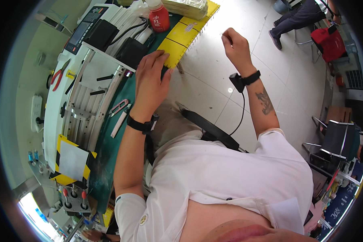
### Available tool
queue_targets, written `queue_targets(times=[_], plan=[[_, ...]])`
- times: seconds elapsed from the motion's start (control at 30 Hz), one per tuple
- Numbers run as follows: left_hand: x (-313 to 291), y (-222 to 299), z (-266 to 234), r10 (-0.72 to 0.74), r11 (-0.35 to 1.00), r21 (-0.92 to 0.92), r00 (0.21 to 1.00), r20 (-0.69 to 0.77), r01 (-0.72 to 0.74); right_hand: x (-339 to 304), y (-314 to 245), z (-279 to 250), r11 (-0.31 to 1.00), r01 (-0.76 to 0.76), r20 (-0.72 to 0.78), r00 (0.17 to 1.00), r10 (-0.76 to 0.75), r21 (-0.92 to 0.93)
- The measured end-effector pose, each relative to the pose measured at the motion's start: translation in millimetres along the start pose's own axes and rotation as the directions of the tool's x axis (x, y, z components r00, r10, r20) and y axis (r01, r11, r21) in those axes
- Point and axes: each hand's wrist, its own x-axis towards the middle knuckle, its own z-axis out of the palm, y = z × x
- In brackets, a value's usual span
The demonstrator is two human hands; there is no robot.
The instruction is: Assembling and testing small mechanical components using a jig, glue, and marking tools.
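My left hand [152, 76] lies with its fingers stretched out at the near end of a yellow strip [177, 43] along the table's edge, fingertips touching it. Thin bristle-like ends stick out along the strip's outer side. Out over the floor, to the right of the table, my right hand [236, 46] is raised with thumb and forefinger pinched together. Whatever may be between them is too small to make out. Each wrist wears a black strap with a small device. Beside my left forearm are thread snips [119, 106] and a slim white-handled tool [120, 122].
A long machine with a control panel [84, 30] fills the left, with red-handled pliers [59, 76] on it. A red bottle [159, 18] stands by a wrapped bundle [189, 8]. Another person [298, 20] is at the upper right; a chair [334, 139] stands right.
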Motion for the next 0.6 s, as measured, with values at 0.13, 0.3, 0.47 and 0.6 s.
queue_targets(times=[0.13,0.3,0.47,0.6], plan=[[1.2,-3.7,-2.2,-0.032,0.999,0.014,0.998,0.053,0.031,27.7,12.3,42.2,0.995,0.033,-0.09,0.996,-0.024,0.09],[4.3,-1.2,-1.8,-0.052,0.999,0.002,0.995,0.08,0.052,46.4,29.1,69.6,0.993,0.022,-0.155,0.988,-0.004,0.114],[5.5,-1.1,-1.6,-0.067,0.998,0.018,0.993,0.096,0.065,53.0,35.3,81.9,0.992,0.122,-0.209,0.971,-0.116,0.014],[4.6,-0.4,-3.1,-0.054,0.998,0.029,0.995,0.087,0.052,49.8,38.4,90.7,0.976,0.213,-0.25,0.944,-0.217,-0.043]])
